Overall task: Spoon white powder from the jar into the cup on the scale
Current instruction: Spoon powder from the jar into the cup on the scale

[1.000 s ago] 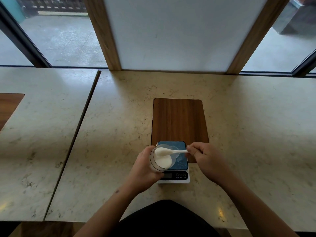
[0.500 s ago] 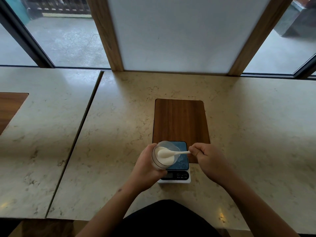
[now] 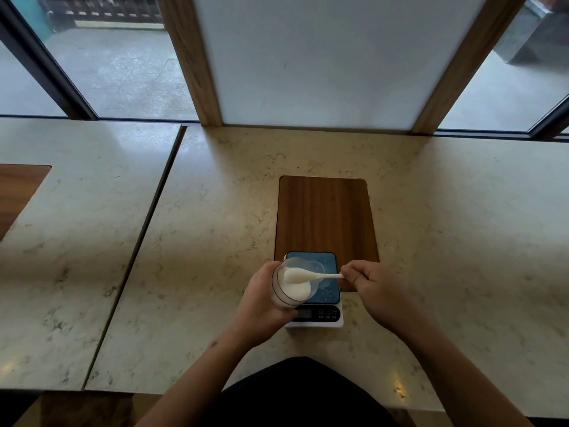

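Your left hand wraps around the clear jar, fingers clenched on its side, tipping its mouth toward the right. The jar hangs at the left edge of the scale, just above the platform. White powder sits piled against the jar's lower wall.

The white spoon reaches into the jar's mouth from the right, its bowl loaded and level with the rim, its handle lying nearly flat over the scale's blue platform. Behind the jar, on the platform's far left part, a faint clear rim shows, which is probably the cup; the jar hides most of it, so you cannot tell how much powder it holds.

The scale stands near the front edge of the stone countertop, its far side overlapping the near edge of the wooden board set into the surface. Its display and buttons face you at the front.

Your right hand sits just beside the scale's right edge, thumb and fingers pinching the end of the spoon handle, the remaining fingers curled in.
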